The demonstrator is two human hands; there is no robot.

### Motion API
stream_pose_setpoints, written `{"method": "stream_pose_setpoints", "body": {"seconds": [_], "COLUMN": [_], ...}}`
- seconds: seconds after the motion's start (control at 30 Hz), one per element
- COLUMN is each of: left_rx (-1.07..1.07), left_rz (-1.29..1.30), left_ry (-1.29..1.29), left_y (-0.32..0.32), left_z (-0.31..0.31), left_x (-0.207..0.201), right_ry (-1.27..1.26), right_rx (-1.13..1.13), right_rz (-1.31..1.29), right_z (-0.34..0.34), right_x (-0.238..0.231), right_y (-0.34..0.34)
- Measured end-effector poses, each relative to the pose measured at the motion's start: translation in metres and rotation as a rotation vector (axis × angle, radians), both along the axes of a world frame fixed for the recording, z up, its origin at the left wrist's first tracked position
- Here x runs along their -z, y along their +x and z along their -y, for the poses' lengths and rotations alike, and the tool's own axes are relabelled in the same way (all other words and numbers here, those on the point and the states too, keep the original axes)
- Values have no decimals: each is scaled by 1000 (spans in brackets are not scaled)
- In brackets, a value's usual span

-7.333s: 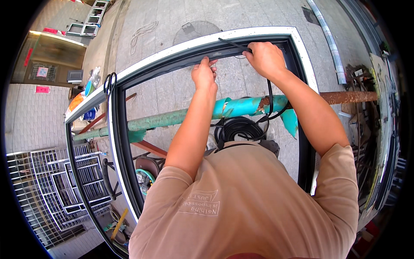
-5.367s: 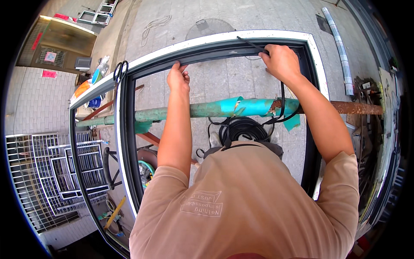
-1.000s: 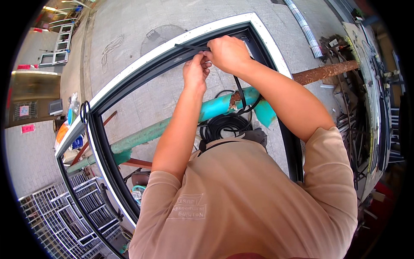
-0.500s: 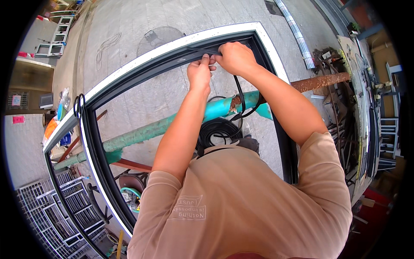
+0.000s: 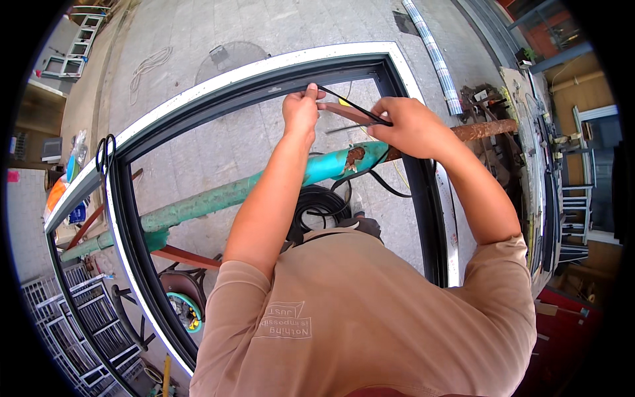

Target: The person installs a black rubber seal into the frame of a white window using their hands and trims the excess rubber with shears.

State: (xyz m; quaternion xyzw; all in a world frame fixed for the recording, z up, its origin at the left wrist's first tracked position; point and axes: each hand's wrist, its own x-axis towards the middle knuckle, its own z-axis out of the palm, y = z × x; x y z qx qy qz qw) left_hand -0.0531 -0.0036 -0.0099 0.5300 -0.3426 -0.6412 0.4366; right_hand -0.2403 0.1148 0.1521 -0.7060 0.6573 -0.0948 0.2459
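Blk rubber strip [image 5: 350, 102] runs taut betw. both hands at far rail [image 5: 231, 99] of white/blk window frame [image 5: 251, 74], left of far R corner. L hand [image 5: 301, 118] is at rail's inner edge, fingertips bunched on strip's left end, other fingers curled; pinch vs. push, can't tell. R hand [image 5: 413, 126] is inside the opening, on near side of rail, fingers closed around strip, approx. a fist; thin dark tip pokes out leftward, strip end or tool unclear. Brownish shape betw. hands also unclear. Step looks like seating strip in rail groove, my guess. To do it well: pin the L end firmly, keep R-hand pull light so strip doesn't stretch, check for twist, press in short bits along groove, leave spare at corner. Slack should feed freely from blk coil [image 5: 316, 197] on floor; slack loop [image 5: 393, 190] hangs near green-wrapped pipe [image 5: 211, 202], could snag there. Edges: rail bounds far side; R stile [image 5: 426, 218] passes under R forearm, so R hand has limited room before corner; pipe crosses opening near side of hands. More room left along rail, up to mullion [image 5: 129, 212]. Floor past rail is open near hands.
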Motion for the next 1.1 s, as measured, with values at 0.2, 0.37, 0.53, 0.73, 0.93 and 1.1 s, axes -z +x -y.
{"method": "stream_pose_setpoints", "body": {"seconds": [0.2, 0.37, 0.53, 0.73, 0.93, 1.1], "left_rx": [-16, 0, -18, -145, -20, 53], "left_rz": [12, -111, -195, -433, -339, -348], "left_ry": [-24, 30, 134, 249, 217, 279], "left_y": [-1, -2, 2, 8, -1, -12], "left_z": [2, -1, 5, 20, 16, 14], "left_x": [5, 6, 2, 12, 9, 6], "right_ry": [-62, -481, -509, -442, -456, -495], "right_rx": [275, 512, 530, 494, 570, 695], "right_rz": [-182, 90, 142, 158, 207, 246], "right_z": [-57, -42, -24, -19, -18, -26], "right_x": [-68, -22, 21, 34, 35, 32], "right_y": [-14, -40, -17, -14, -20, -28]}}
